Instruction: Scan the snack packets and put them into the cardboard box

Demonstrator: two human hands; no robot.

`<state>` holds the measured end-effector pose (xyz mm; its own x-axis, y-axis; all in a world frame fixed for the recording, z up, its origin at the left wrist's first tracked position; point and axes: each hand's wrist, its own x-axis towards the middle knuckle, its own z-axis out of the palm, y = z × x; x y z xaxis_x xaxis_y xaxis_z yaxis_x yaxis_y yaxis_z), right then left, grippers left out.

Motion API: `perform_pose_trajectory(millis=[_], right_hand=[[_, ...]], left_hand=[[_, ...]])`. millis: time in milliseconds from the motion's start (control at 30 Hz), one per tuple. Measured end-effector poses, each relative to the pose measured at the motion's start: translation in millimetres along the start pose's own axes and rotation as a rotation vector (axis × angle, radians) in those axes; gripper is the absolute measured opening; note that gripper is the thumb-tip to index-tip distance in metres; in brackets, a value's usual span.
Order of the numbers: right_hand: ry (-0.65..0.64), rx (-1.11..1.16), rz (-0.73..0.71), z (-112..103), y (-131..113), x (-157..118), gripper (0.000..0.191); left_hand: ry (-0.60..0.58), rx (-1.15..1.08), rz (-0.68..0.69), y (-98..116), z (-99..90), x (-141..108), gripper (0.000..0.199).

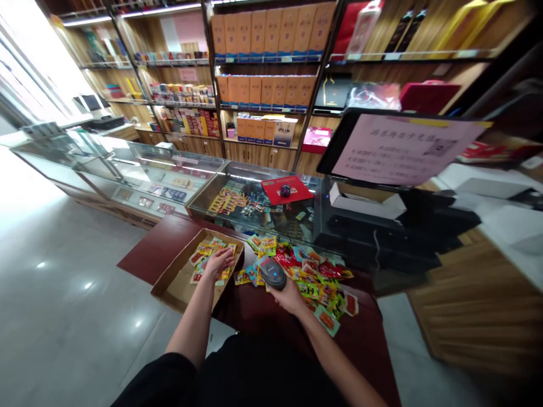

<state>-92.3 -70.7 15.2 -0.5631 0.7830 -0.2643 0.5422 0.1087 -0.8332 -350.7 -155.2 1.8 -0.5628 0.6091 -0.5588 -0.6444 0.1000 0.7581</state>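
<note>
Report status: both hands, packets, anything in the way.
Right hand holding scanner. Left hand at boxed packets, grip unclear. Loose packets heaped on tabletop; box wall stands between.

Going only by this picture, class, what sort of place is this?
Probably a shop: a glass display counter, shelves lined with boxed goods, and what looks like a barcode scanner in the right hand.

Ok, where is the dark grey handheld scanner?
In the head view, the scanner is in the right hand, right of the shallow brown cardboard box, over the left part of the colourful packet pile.
</note>
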Motion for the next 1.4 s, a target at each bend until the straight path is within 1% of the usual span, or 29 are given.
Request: perform_pose_trajectory(millis=[100, 200, 267, 367, 433, 500, 600, 700, 833, 967, 1067, 1167, 1233, 1267, 1333, 1400], right_hand=[[0.05, -0.011, 0.035, -19.8, 11.4, -7.5, 0.024], [0.111, -0.024, 0.092, -39.5, 25.3, -18.0, 0.021], [0.15, -0.027, 0.139, -52.5, 36.1, -25.8, 0.019], [0.213, -0.022, 0.214, -71.6, 54.5, -37.9, 0.02], [0.256, -0.013, 0.26, -83.3, 68.0, -46.1, 0.023], [0.293, 0.0, 0.3, -93.2, 81.4, -54.3, 0.025], [0.335, 0.018, 0.351, -104.3, 98.8, -66.0, 0.024], [0.362, 0.036, 0.383, -112.1, 110.3, -75.4, 0.025], [0.38, 0.055, 0.391, -121.1, 117.6, -83.1, 0.026], [0.385, 0.06, 0.388, -125.8, 121.1, -86.5, 0.026], [0.379, 0.061, 0.385, -124.0, 121.9, -86.3, 0.025], [0.364, 0.056, 0.379, -119.6, 120.8, -84.9, 0.024], [0.352, 0.049, 0.375, -116.4, 119.1, -84.1, 0.022], [0.347, 0.045, 0.374, -114.8, 118.0, -83.8, 0.021], [0.336, 0.037, 0.371, -111.4, 115.0, -83.0, 0.017], [0.324, 0.029, 0.363, -107.4, 110.3, -81.0, 0.014]], left_hand=[[-0.062, 0.09, -0.053, -16.5, 33.1, 4.2, 0.036], [-0.131, 0.161, -0.109, -39.6, 69.4, 7.4, 0.04], [-0.192, 0.266, -0.128, -60.5, 94.1, 8.5, 0.041], [-0.27, 0.532, -0.104, -98.0, 127.2, 9.2, 0.036], [-0.298, 0.667, -0.08, -122.8, 144.5, 9.7, 0.031], [-0.316, 0.755, -0.069, -144.3, 157.6, 10.6, 0.028], [-0.334, 0.902, -0.02, -168.0, 172.1, 11.2, 0.028], [-0.339, 1.026, 0.048, -184.5, 183.2, 7.1, 0.038], [-0.35, 1.264, 0.17, -199.3, 192.6, -3.6, 0.051], [-0.363, 1.309, 0.199, -205.9, 195.6, -6.6, 0.055], [-0.35, 1.301, 0.186, -207.9, 195.1, -2.1, 0.051], [-0.289, 1.3, 0.167, -208.9, 192.7, 1.7, 0.036], [-0.254, 1.272, 0.177, -208.5, 190.1, 1.9, 0.032], [-0.237, 1.211, 0.177, -207.6, 188.5, 1.6, 0.034], [-0.21, 1.021, 0.138, -204.1, 184.7, 0.9, 0.037], [-0.205, 0.855, 0.063, -197.8, 179.9, 0.8, 0.031]])
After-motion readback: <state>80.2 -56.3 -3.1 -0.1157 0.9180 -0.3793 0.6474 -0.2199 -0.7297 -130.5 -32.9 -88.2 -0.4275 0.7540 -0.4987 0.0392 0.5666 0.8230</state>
